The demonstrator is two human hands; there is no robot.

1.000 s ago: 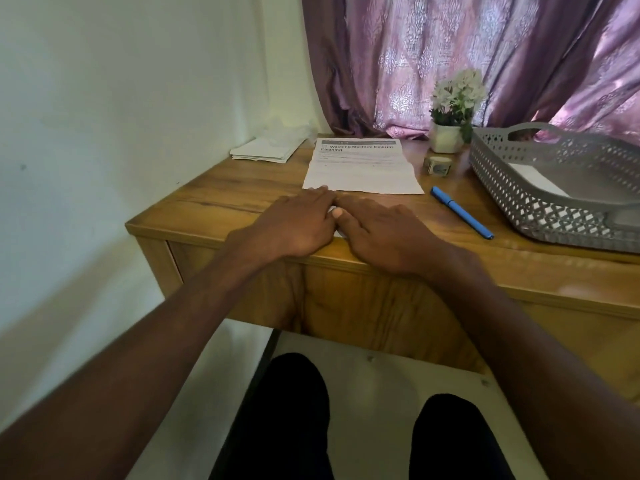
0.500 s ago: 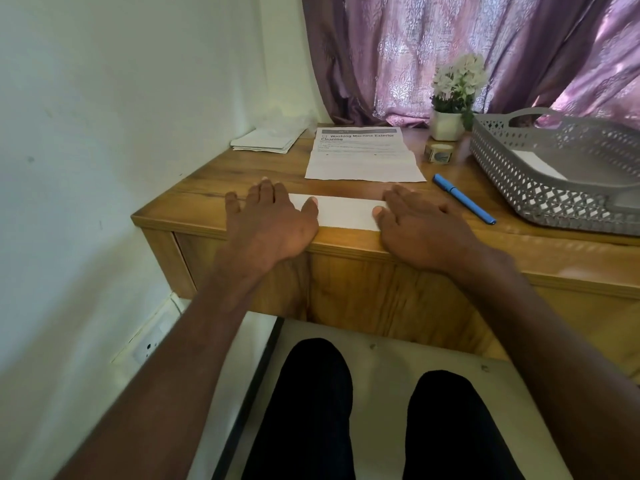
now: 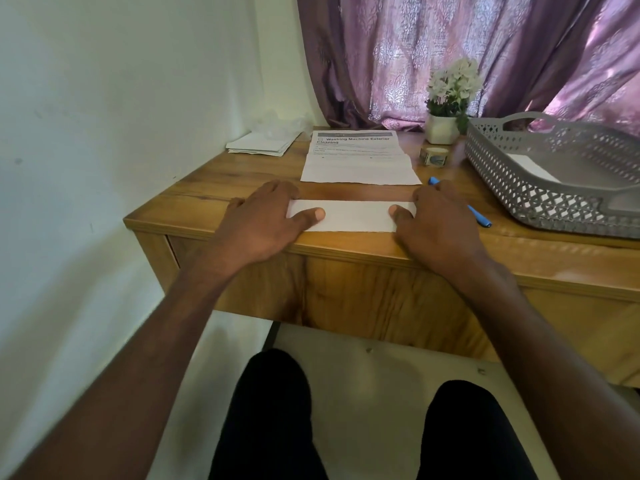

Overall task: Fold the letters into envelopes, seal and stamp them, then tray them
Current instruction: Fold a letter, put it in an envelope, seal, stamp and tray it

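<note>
A folded white letter (image 3: 356,216) lies as a narrow strip near the front edge of the wooden desk (image 3: 194,199). My left hand (image 3: 263,220) presses flat on its left end, thumb on the paper. My right hand (image 3: 436,223) presses flat on its right end, thumb on the paper too. Behind the strip lies a printed letter (image 3: 356,161) with a headline about washing machine cleaning. A stack of white envelopes (image 3: 259,145) sits at the back left. A roll of stamps (image 3: 433,156) stands near the flowerpot. The grey perforated tray (image 3: 519,181) on the right holds a white envelope (image 3: 530,166).
A blue pen (image 3: 479,220) lies partly behind my right hand, beside the tray. A white pot of pale flowers (image 3: 446,112) stands at the back before a purple curtain (image 3: 485,46). A white wall bounds the desk on the left. My knees show below the desk.
My hands, together at the strip's middle a second ago, have slid apart along the folded letter to its two ends, uncovering the white strip. The camera has shifted slightly.
</note>
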